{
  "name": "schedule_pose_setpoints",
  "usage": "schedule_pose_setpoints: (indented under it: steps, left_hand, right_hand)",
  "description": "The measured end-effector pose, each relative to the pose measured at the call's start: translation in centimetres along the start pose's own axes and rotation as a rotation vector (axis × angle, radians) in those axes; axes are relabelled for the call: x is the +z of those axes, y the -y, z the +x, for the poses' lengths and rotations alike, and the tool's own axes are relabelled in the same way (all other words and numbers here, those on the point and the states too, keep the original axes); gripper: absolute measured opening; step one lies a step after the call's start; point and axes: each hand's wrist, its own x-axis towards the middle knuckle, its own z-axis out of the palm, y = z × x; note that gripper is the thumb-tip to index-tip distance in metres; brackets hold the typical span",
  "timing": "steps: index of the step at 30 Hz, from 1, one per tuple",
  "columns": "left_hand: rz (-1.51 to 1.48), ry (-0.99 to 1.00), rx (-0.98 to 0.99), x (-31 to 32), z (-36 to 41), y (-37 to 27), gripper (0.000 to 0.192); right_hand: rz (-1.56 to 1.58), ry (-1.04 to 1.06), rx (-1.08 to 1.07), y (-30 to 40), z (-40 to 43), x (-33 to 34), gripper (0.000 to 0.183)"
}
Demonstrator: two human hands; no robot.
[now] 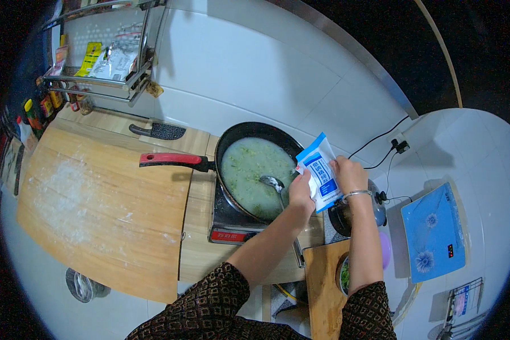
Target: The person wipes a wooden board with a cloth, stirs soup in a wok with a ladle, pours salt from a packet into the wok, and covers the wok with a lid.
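Observation:
Both hands hold a white and blue plastic packet (321,172) with printing on it, just right of a black wok. My left hand (302,192) grips its left edge; my right hand (351,173) pinches its upper right side. The wok (255,128), with a red and black handle (170,160), sits on a portable gas stove (231,231) and contains cloudy pale liquid with green bits (250,165). A metal ladle (273,182) rests in it with white matter in its bowl, its handle passing beneath my left forearm.
A floured wooden board (153,238) lies at left, with a cleaver (166,131) behind it. At right are a dark electric appliance (341,219), a cutting board (323,272), a bowl of chopped greens (344,276) and a blue panel (435,233). A metal rack (91,80) hangs at upper left.

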Motion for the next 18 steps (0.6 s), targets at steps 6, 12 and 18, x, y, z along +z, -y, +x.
schedule_pose_setpoints:
  steps: [6, 12, 18]
  left_hand:
    - [-0.057, 0.044, -0.04, -0.2, 0.1, 0.0, 0.029]
    - [-0.017, 0.077, -0.046, -0.1, -0.4, -0.1, 0.029]
    - [0.142, 0.155, -0.004, 1.1, -2.7, -0.3, 0.034]
  right_hand:
    - [0.018, -0.025, 0.01, 0.2, -0.2, -0.2, 0.022]
    - [0.016, -0.031, -0.007, 0.4, -0.4, -0.3, 0.023]
    - [-0.07, -0.053, -0.097, 0.3, -0.4, 0.0, 0.023]
